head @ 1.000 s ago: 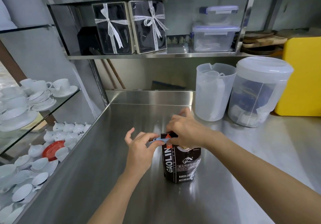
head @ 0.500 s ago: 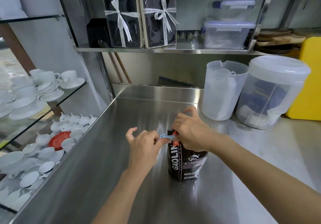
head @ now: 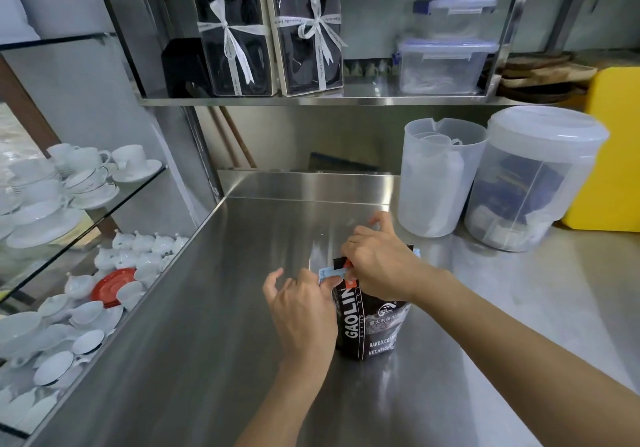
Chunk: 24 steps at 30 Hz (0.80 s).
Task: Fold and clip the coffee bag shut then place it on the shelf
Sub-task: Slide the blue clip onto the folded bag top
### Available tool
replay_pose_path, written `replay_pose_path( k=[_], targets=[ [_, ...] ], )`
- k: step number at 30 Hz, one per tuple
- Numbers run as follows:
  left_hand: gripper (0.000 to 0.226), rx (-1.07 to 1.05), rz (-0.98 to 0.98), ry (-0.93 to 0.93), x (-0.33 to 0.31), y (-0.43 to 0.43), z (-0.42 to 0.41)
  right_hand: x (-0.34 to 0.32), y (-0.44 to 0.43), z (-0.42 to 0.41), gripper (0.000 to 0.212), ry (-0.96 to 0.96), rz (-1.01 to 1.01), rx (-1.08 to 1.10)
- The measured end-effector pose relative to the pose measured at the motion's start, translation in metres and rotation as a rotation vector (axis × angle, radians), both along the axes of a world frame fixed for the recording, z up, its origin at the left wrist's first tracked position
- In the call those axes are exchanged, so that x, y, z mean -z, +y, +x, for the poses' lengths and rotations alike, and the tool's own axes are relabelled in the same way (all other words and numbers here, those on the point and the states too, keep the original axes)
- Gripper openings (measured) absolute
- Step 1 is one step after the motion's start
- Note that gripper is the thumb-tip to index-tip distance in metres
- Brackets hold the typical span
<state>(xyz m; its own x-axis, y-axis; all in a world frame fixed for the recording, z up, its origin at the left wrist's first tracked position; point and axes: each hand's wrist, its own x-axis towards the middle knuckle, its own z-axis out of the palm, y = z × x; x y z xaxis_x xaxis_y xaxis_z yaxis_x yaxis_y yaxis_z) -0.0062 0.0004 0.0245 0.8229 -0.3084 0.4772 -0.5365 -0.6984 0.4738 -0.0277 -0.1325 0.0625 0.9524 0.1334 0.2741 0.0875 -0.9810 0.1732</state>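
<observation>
A black coffee bag with white lettering stands upright on the steel counter. Its top is folded over. A light blue clip lies along the fold, and its far end peeks out at the bag's right corner. My right hand presses down on the folded top and covers most of the clip. My left hand is at the bag's left side, its thumb and forefinger pinching the clip's near end. The steel shelf runs above the counter's back.
On the shelf stand two ribboned gift boxes and stacked clear lidded tubs. A clear jug, a lidded plastic bin and a yellow box sit at the counter's back right. White cups and saucers fill glass shelves on the left.
The view has shifted so the bag sits further right in the frame. Both hands stay on the bag's top; the clip now reaches across the fold to the right corner.
</observation>
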Motion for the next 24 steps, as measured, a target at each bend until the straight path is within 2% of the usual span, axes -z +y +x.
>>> replay_pose_path(
  k=[6,9,14,18,21,23,24],
  targets=[
    [0.021,-0.001,0.028,-0.064,0.003,-0.004,0.003,0.004,0.002,0.0,0.012,-0.044,0.068,0.033],
    [0.023,-0.01,-0.043,-0.047,0.01,-0.003,0.006,0.007,0.003,0.001,0.011,-0.072,0.091,0.044],
    [0.02,0.039,-0.248,0.148,0.02,0.002,0.018,0.007,0.0,0.0,0.021,-0.03,0.203,0.089],
    [0.021,0.169,-0.348,0.22,0.019,-0.001,0.02,-0.001,-0.02,-0.013,0.042,0.052,0.348,0.129],
    [0.034,0.297,-0.513,0.401,0.021,0.0,0.019,-0.002,-0.038,-0.021,0.057,0.047,0.512,0.183],
    [0.043,0.382,-0.601,0.527,0.024,0.0,0.017,0.003,-0.047,-0.026,0.085,0.035,0.723,0.21],
    [0.048,0.421,-0.64,0.582,0.026,0.001,0.017,0.006,-0.05,-0.03,0.098,0.032,0.898,0.213]
  ],
)
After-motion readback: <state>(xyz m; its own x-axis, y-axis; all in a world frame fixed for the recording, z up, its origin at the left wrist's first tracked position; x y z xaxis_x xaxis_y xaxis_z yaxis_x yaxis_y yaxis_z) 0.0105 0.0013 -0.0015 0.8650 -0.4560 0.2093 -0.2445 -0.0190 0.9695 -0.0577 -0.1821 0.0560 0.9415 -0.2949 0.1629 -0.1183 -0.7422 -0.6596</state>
